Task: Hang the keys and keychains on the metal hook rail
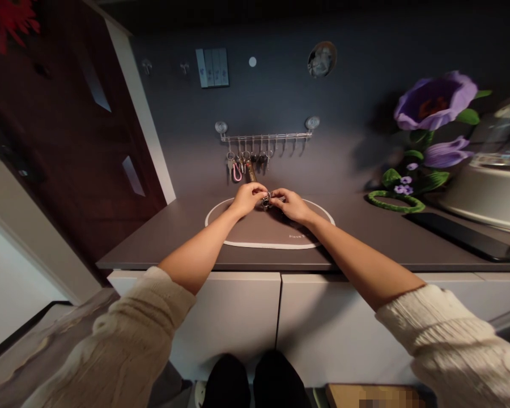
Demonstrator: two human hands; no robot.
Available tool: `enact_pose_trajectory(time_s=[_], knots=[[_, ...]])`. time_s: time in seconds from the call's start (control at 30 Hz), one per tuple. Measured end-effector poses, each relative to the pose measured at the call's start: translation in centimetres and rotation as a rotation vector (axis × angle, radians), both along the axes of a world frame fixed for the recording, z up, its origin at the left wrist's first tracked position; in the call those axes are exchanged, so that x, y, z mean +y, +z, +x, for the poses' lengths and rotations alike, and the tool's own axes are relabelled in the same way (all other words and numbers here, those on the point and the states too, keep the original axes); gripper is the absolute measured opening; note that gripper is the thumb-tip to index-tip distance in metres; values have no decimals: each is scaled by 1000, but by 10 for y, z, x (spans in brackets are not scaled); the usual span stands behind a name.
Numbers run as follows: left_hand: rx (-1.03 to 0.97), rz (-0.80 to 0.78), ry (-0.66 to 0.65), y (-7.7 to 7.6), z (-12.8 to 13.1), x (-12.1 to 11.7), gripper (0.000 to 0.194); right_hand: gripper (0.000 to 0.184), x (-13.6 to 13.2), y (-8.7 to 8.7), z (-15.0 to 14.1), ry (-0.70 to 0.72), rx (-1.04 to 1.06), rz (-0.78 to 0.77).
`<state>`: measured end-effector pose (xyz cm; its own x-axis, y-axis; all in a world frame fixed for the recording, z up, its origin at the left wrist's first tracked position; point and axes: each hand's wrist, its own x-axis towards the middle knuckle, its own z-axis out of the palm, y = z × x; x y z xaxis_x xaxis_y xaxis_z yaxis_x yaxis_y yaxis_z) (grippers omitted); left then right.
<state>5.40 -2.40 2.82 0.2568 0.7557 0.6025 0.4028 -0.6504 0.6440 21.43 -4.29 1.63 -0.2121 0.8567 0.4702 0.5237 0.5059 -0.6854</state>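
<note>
Both hands meet over a brown mat point(255, 229) with a white rim. Between their fingertips is a small bunch of keys point(266, 200) on a metal ring; its details are too small to make out. My left hand point(249, 197) pinches it from the left, fingers closed. From the right, my right hand point(291, 204) pinches the same bunch with thumb and fingers. Just behind, a clear hook rail point(267, 137) on the wall carries several hanging keys point(261, 160), a pink loop point(237, 171) and a brown strap point(251, 171).
The mat lies on a dark countertop point(170, 238) above white cabinet doors point(233, 317). To the right stand purple artificial flowers point(436, 105), a black phone-like slab point(463, 233) and a pale round-based appliance point(493, 187). A dark red door point(89, 147) is on the left. A switch panel point(212, 68) is on the wall.
</note>
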Motion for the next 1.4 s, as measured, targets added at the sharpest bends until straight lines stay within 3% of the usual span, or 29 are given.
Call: enact_pose_trajectory(time_s=[0.13,0.27,0.43,0.6,1.0,1.4], knots=[[-135,-100,-25,-1,0,3,11,16,5,-3,2,93,128,-44],[-234,-190,-75,0,-1,4,13,15,9,-4,2,149,182,27],[-346,-318,-152,1,-3,4,14,13,6,-1,5,16,68,259],[-459,-360,-144,1,-4,6,11,14,0,3,7,-33,-59,347],[-557,-353,-148,1,-1,6,10,21,-2,0,3,16,-72,243],[-568,-333,-257,-4,3,7,21,21,-2,3,-1,-89,16,206]])
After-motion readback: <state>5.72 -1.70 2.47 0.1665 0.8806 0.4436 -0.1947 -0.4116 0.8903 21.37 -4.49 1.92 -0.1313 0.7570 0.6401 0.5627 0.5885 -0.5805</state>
